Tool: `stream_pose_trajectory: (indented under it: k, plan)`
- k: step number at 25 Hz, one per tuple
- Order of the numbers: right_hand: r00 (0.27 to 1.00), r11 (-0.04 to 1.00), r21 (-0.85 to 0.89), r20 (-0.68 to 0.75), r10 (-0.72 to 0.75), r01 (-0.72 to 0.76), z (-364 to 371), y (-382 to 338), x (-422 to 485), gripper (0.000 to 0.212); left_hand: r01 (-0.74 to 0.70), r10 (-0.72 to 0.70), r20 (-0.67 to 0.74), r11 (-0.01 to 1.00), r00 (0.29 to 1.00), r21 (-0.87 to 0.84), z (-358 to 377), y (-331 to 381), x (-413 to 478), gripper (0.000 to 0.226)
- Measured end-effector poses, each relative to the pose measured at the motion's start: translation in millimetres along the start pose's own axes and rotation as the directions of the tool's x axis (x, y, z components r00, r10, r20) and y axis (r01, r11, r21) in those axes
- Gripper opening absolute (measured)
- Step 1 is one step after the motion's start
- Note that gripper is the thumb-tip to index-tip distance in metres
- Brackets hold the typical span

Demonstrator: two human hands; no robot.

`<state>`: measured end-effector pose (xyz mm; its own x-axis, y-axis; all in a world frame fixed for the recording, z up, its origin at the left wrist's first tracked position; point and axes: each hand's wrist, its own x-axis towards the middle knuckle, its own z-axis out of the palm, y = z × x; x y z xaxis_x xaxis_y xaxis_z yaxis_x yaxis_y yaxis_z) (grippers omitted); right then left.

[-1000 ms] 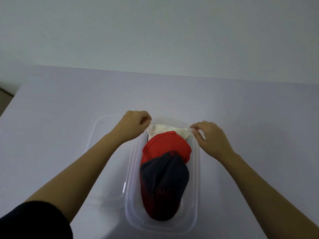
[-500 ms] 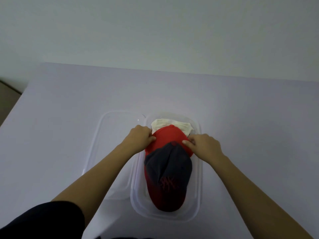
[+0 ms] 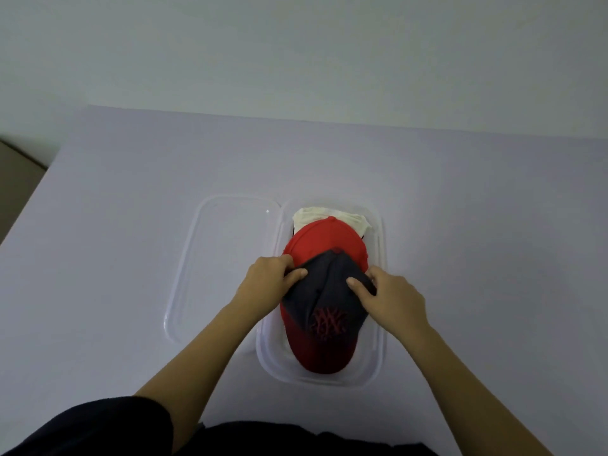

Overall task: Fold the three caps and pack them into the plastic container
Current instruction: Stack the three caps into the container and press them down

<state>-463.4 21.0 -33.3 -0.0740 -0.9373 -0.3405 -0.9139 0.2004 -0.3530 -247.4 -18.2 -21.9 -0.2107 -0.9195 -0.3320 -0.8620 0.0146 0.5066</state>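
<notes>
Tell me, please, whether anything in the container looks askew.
Nothing is damaged. The white cap lies crumpled at the far end of the container, poking out from under the red cap; the navy cap on top is bunched where the left hand and right hand pinch it.

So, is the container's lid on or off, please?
Off: the clear lid lies flat on the table, left of the container.

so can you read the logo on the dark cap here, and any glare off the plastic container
Head view: dim, flat, bluish light with soft shadows; the red logo on the dark cap shows as a shape but is too soft to read; the plastic container gives no strong glare, just one small glint on the lid beside it.
</notes>
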Motion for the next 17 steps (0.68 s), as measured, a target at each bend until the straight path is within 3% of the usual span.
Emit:
stream_pose_trajectory:
  k: [2,4,6,8,10,13,17]
  plan:
    - [0.992,0.999,-0.043,-0.123,-0.007,0.002,4,-7,1,0.038,0.066,-0.056,-0.077,0.988,0.996,0.137,7,5,1,0.031]
    - [0.951,0.992,0.029,-0.29,-0.112,0.126,7,-10,-2,0.04,0.078,-0.033,-0.231,0.979,0.972,0.19,11,12,-5,0.026]
    - [0.923,0.946,0.157,-0.314,-0.224,0.283,16,-16,-7,0.053,-0.052,0.054,-0.372,0.999,0.927,0.015,17,22,-16,0.028]
    - [0.95,0.935,0.227,-0.218,-0.224,0.273,30,-26,-12,0.064,-0.144,0.078,-0.335,0.974,0.939,-0.177,33,28,-23,0.042]
    - [0.974,0.969,0.166,-0.169,-0.152,0.18,43,-32,-10,0.068,-0.101,0.064,-0.233,0.984,0.97,-0.148,52,26,-19,0.056]
    - [0.975,0.99,0.083,-0.201,-0.095,0.114,57,-35,4,0.068,0.002,-0.017,-0.215,0.998,0.976,-0.07,68,17,-4,0.073]
    - [0.983,0.962,0.26,-0.183,-0.033,0.081,78,-32,17,0.063,0.03,-0.039,-0.224,0.999,0.974,-0.043,81,16,6,0.077]
